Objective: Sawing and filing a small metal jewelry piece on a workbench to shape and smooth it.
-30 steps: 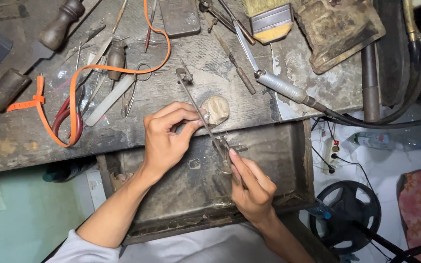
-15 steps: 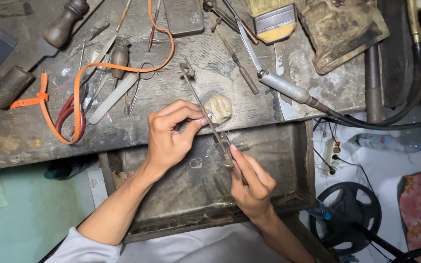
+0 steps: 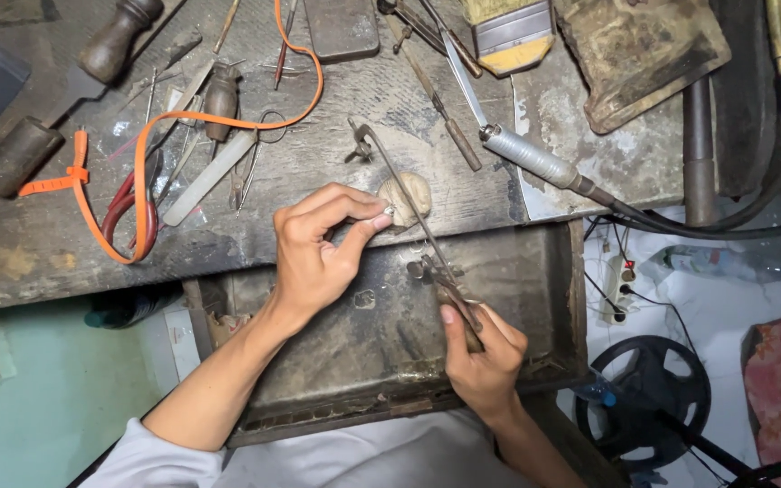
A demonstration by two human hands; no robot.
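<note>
Left hand (image 3: 318, 253) pinches small metal piece (image 3: 389, 212) at worktop (image 3: 336, 117) front edge; right hand (image 3: 481, 348) clamped on saw frame (image 3: 409, 203) handle.

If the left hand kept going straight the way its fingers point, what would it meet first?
The left hand points right and slightly up; its fingertips already pinch a small piece at the saw blade, so it would likely meet the blade first, then the pale bench peg just behind it.

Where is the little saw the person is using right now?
In the head view, near centre: the saw slants from the bench edge down to the right hand, passing beside the left hand's fingertips.
</note>
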